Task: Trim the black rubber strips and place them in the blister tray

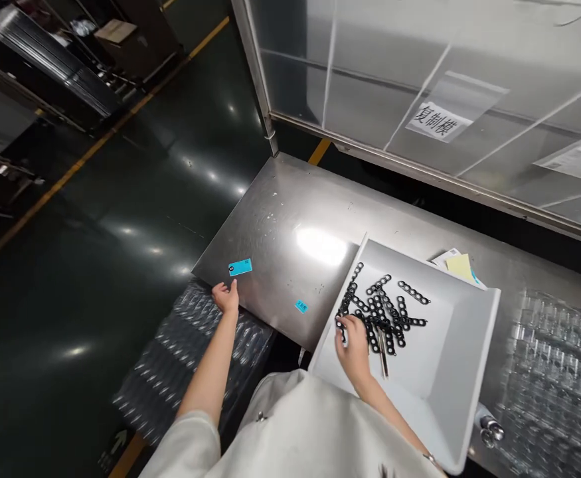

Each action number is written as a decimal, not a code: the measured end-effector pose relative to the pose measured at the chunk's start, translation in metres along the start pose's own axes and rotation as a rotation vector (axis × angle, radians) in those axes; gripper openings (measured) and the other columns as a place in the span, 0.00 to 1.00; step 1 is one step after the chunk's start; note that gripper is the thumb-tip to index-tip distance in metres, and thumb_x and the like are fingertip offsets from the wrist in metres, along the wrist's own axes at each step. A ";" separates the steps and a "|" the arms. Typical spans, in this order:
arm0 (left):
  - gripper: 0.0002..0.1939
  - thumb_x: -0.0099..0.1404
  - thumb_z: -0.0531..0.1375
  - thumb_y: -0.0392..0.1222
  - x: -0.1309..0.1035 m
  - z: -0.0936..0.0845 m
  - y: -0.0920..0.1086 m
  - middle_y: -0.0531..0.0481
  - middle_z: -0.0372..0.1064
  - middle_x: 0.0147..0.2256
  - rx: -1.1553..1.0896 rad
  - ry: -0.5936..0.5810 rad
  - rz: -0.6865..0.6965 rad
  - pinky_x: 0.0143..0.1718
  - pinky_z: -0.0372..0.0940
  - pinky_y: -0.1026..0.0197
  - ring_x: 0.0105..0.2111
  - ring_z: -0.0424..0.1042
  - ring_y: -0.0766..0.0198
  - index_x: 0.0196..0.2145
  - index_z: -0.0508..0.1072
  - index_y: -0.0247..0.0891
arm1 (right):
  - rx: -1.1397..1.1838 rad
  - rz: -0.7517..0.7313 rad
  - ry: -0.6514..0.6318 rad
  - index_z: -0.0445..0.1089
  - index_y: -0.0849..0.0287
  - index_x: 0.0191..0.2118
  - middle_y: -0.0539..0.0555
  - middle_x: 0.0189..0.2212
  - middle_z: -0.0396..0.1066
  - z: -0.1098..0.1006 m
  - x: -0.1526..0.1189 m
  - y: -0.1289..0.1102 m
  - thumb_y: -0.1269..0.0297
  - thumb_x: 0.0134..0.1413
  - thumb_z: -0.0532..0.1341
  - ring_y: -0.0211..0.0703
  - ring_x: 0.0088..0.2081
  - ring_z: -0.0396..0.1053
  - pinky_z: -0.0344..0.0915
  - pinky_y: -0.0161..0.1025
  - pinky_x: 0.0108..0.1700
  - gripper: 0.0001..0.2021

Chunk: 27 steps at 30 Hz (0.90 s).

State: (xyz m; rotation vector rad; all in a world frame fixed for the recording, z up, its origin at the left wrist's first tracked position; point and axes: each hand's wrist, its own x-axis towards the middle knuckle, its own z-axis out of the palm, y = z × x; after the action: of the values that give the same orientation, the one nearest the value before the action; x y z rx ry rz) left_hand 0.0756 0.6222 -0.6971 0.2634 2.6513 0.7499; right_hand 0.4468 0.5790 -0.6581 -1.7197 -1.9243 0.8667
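Note:
My right hand (354, 348) reaches into a white plastic bin (442, 405), its fingertips closed around the end of a black strip with round holes (340, 325). Several more black strips with holes (382, 309) lie loosely piled on the bin floor beside it. A thin pen-like stick (384, 352) lies among them, just right of this hand. My left hand (226, 297) hovers by the left front edge of the metal table (270, 219), above stacked clear plastic trays (195, 325). Its thumb stands apart from loosely bent fingers, and nothing shows in it. A blue label (240, 267) is just beyond the thumb.
More clear trays (564, 372) stand to the right of the bin. Papers with a yellow note (459, 267) lie behind it. A smaller blue label (301, 306) is on the table. A metal-framed panel (419, 79) rises at the back; carts (56, 60) stand far left.

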 end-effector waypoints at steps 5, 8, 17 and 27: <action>0.59 0.47 0.71 0.58 0.080 0.023 -0.008 0.21 0.35 0.66 0.037 0.139 -0.140 0.64 0.41 0.34 0.67 0.38 0.34 0.64 0.43 0.30 | -0.101 0.045 -0.153 0.56 0.66 0.63 0.68 0.63 0.57 0.127 0.004 -0.082 0.73 0.51 0.56 0.57 0.64 0.56 0.60 0.52 0.62 0.31; 0.61 0.46 0.73 0.54 0.103 0.041 -0.020 0.17 0.31 0.66 0.002 0.095 -0.199 0.64 0.40 0.34 0.67 0.35 0.31 0.63 0.42 0.26 | -0.234 0.197 -0.150 0.44 0.75 0.68 0.77 0.68 0.42 0.177 0.004 -0.079 0.77 0.45 0.57 0.67 0.69 0.44 0.54 0.59 0.64 0.42; 0.16 0.67 0.61 0.43 0.132 0.025 -0.084 0.44 0.70 0.46 -0.351 -0.033 -0.318 0.44 0.71 0.52 0.43 0.73 0.59 0.49 0.69 0.33 | -0.378 -0.071 -0.332 0.43 0.60 0.71 0.57 0.70 0.46 0.232 -0.009 -0.069 0.83 0.47 0.53 0.49 0.70 0.44 0.41 0.54 0.69 0.43; 0.06 0.66 0.61 0.35 0.097 -0.032 -0.125 0.52 0.70 0.33 -0.804 -0.158 -0.503 0.32 0.72 0.62 0.30 0.72 0.68 0.41 0.71 0.32 | -0.356 -0.532 -0.444 0.62 0.47 0.63 0.48 0.62 0.64 0.246 0.010 -0.059 0.69 0.68 0.52 0.49 0.67 0.53 0.51 0.52 0.63 0.21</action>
State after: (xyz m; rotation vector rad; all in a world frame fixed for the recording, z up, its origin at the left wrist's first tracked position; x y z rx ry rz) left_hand -0.0353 0.5286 -0.7681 -0.5115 1.9293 1.4279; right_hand 0.2371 0.5439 -0.7955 -1.1226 -2.7949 0.7714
